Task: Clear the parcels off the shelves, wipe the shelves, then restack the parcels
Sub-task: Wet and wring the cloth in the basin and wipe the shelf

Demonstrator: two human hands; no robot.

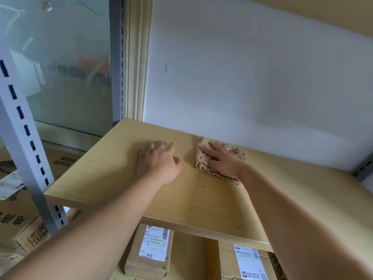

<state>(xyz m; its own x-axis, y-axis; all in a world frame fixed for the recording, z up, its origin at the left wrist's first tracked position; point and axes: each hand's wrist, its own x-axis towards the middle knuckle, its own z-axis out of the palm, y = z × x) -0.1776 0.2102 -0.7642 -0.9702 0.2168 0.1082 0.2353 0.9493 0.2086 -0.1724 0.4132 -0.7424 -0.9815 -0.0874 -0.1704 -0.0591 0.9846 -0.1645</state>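
- Both hands on the upper shelf point(113, 174); its board carries no parcels, so I judge the wipe step is in hand.
- My right hand point(223, 159) lies flat, fingers straight, pressing the cloth point(201, 158) near the back edge.
- My left hand point(159, 158) rests on the board just beside it, fingers relaxed, holding nothing.
- Two parcels point(150, 251) sit on the shelf below, near its front edge.
- Next, as I judge: sweep the cloth toward the front edge and right corner, where specks show; keep pressure even.
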